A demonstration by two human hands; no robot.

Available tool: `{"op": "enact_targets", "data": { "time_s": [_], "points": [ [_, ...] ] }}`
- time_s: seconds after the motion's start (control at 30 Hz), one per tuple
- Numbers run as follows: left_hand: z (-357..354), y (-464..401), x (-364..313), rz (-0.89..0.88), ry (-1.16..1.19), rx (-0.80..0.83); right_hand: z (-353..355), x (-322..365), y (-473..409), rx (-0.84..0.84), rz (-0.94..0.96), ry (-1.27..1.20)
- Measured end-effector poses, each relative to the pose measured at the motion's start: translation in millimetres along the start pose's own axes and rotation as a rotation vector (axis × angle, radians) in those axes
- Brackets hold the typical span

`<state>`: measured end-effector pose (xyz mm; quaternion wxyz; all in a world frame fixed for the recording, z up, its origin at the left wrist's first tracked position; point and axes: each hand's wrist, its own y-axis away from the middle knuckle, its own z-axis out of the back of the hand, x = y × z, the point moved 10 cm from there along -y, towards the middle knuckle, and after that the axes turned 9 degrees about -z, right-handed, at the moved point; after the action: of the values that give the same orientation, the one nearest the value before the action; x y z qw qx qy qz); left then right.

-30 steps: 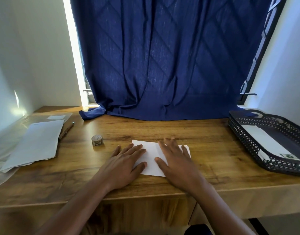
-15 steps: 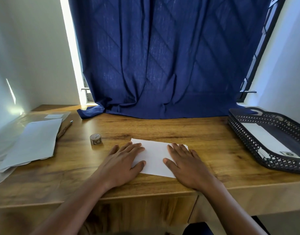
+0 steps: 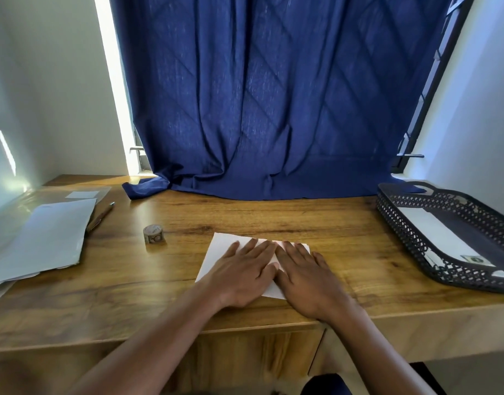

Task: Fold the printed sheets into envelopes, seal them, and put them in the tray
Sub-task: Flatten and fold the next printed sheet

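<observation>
A folded white sheet [image 3: 220, 249] lies near the front edge of the wooden desk [image 3: 273, 218]. My left hand [image 3: 242, 275] and my right hand [image 3: 307, 277] lie flat on it side by side, fingers straight, pressing it down and hiding most of it. A black perforated tray [image 3: 410, 238] stands at the right with a white sealed envelope [image 3: 441, 238] inside. A stack of white printed sheets [image 3: 45, 240] rests at the left. A small roll of patterned tape [image 3: 153, 234] stands left of the folded sheet.
A pen [image 3: 100, 216] lies beside the paper stack, which sits on a clear plastic sleeve [image 3: 14, 201]. A dark blue curtain [image 3: 273, 109] hangs behind the desk, its hem on the desktop. Walls close in on both sides.
My hands have slid together over the sheet; the right hand moved left from the sheet's right end to touch the left hand at the middle.
</observation>
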<state>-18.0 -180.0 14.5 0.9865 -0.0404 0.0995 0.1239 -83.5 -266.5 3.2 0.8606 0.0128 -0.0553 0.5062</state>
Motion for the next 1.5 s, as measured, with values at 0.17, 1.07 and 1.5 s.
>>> {"op": "enact_targets", "data": {
  "time_s": [0.17,1.07,1.5],
  "points": [
    [4.9,24.3,48.1,0.121,-0.107,0.069,-4.5,-4.4,-2.8,0.006,-0.021,0.012],
    [8.2,37.1,62.4,0.191,-0.104,0.006,4.4,-20.2,7.3,0.078,-0.141,-0.011],
    [14.7,96.0,21.8,-0.02,-0.036,-0.082,14.9,5.7,64.4,0.044,0.191,-0.051]
  ]
}}
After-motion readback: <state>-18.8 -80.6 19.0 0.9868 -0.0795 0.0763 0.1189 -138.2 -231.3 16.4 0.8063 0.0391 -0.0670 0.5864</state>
